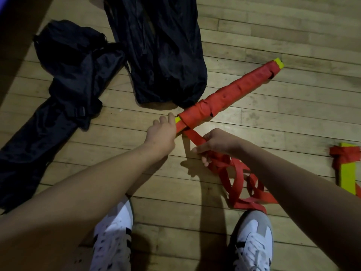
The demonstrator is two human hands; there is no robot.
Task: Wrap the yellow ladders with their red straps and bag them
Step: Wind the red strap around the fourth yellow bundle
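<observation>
A bundle of yellow ladder rungs (230, 92), wound almost end to end in red strap, slants up to the right over the wooden floor. My left hand (161, 133) grips its near end, where a yellow tip shows. My right hand (216, 143) holds the loose red strap (238, 178) just below the bundle. The rest of the strap trails in loops to my right shoe. A second yellow ladder bundle (346, 169) with a red strap knotted around it lies at the right edge. Two black bags lie beyond: one (162, 51) behind the bundle, the other (64, 79) to the left.
My two white shoes (113, 235) stand on the wooden plank floor (273, 32) at the bottom of the view. A dark strip runs along the upper left corner. Bare planks stretch to the upper right.
</observation>
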